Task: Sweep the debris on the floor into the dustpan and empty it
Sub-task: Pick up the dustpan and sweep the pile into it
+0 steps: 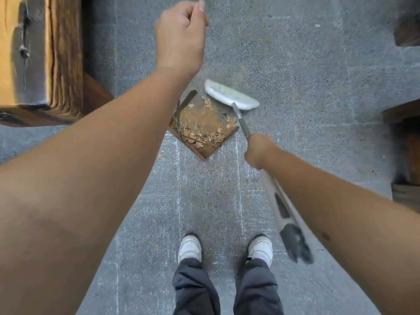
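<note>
A rusty brown dustpan (218,114) sits on the grey stone floor ahead of my feet, with dry leaves and twigs (200,133) piled in it. Its thin dark handle (187,100) rises behind my left wrist. My left hand (181,35) is held high above it in a closed fist, and the grip itself is hidden. My right hand (258,152) is shut on the broom's shaft (242,122). The white broom head (231,95) lies at the pan's far right mouth. The blurred upper end of the broom (293,237) runs back under my right forearm.
A wooden post and step (66,64) stand at the left. Dark wooden furniture (404,114) lines the right edge. A small scrap (317,25) lies on the floor far right. My white shoes (189,247) stand on the tiles below the pan.
</note>
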Demonstrator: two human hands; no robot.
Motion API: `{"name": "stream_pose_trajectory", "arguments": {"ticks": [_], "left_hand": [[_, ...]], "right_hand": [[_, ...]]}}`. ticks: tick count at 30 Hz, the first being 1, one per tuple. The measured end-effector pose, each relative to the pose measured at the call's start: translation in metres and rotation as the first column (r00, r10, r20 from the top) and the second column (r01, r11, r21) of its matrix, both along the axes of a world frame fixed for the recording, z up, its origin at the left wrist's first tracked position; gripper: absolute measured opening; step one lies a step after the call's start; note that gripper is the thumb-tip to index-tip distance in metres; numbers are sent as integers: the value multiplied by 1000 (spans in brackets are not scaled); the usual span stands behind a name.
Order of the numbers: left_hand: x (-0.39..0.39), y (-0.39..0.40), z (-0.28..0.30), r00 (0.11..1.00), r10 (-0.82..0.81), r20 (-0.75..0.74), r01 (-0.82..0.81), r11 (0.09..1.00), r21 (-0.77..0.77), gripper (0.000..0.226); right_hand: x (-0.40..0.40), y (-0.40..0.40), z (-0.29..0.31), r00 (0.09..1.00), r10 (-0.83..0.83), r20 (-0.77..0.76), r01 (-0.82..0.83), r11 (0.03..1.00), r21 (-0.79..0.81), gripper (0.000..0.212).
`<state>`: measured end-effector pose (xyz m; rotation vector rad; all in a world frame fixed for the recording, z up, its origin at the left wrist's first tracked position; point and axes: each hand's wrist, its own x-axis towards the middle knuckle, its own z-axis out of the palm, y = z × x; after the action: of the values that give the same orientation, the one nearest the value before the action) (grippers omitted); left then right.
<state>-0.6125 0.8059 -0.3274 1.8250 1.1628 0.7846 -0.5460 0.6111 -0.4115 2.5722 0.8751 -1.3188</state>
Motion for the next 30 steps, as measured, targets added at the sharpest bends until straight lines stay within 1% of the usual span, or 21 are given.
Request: {"name": "stream_pose_trajectory", "arguments": {"ticks": [5, 8, 11, 14, 16, 18, 21, 22, 24, 26, 28, 30], "left_hand": [[0, 2, -2, 1000, -4, 9, 4, 1000, -22, 37], [3, -2, -1, 999, -17, 33, 18, 999, -41, 35], [3, -3, -1, 999, -17, 31, 18, 999, -39, 35], [-2, 0, 0, 999, -1, 36, 2, 999, -44, 35], [-5, 0, 0, 999, 6, 51, -3, 999, -54, 35], [-5, 1, 1, 998, 3, 65, 1, 998, -60, 36], [-4, -1, 0, 999, -5, 53, 8, 999, -53, 36], [-4, -2, 0, 999, -7, 54, 10, 999, -46, 36], [-3, -3, -1, 999, -11, 52, 13, 999, -38, 36], [-3, -3, 0, 998, -5, 62, 7, 999, -41, 36], [-2, -2, -1, 998, -6, 67, 9, 999, -35, 37], [-1, -1, -1, 998, -9, 57, 10, 1000, -24, 37]], "right_hand": [[-43, -32, 11, 983, 143, -116, -150, 987, -50, 35], [-47, -42, 26, 957, 240, -166, -251, 967, -48, 37], [-36, -49, 42, 936, 268, -228, -281, 959, -28, 40], [-15, -60, 61, 934, 300, -193, -306, 952, -3, 50], [4, -65, 75, 937, 324, -134, -325, 946, 9, 57], [24, -61, 77, 944, 326, -43, -326, 945, 18, 51], [48, -40, 60, 956, 286, 68, -288, 958, 18, 21], [52, -33, 50, 965, 252, 79, -254, 967, 16, 17], [49, -21, 32, 986, 155, 57, -157, 987, 27, 19], [32, -19, 16, 997, 76, -10, -76, 997, 32, 26], [6, -28, 5, 995, 52, -88, -51, 999, 21, 35], [-17, -39, 0, 985, 70, -156, -68, 998, 20, 40]]}}
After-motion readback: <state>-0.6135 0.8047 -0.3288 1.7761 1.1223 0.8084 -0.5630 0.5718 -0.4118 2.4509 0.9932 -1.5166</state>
